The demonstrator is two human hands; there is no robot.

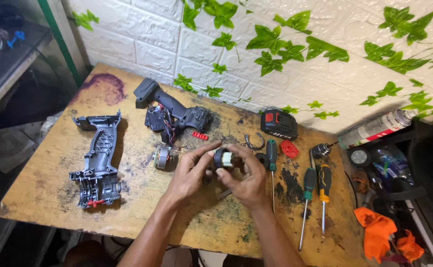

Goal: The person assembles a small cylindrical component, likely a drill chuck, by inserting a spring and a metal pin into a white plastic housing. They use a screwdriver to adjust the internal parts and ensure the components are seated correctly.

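Hands: left hand [189,174] and right hand [243,179] meet over the middle of the desk [43,193], fingers curled round one small part.
Held part: a small round motor piece [223,158], dark with a pale end, pinched between both sets of fingertips, just above the desk top.
Left of the hands: a loose motor [162,158] lies flat, wires running up to the open drill body [172,111].
Far left: the empty grey shell half [97,160], with a red bit at its bottom end.
Battery: black block with a red band and a pale label on its face [279,124], back by the wall.
Right of the hands: a green-handled screwdriver [272,163], then two more, green [307,198] and yellow [324,195], lying side by side.
Spray can: long silver tube with a red and white label [377,127], lying tilted at the desk's right edge.
Orange rag: crumpled at bottom right [377,232].
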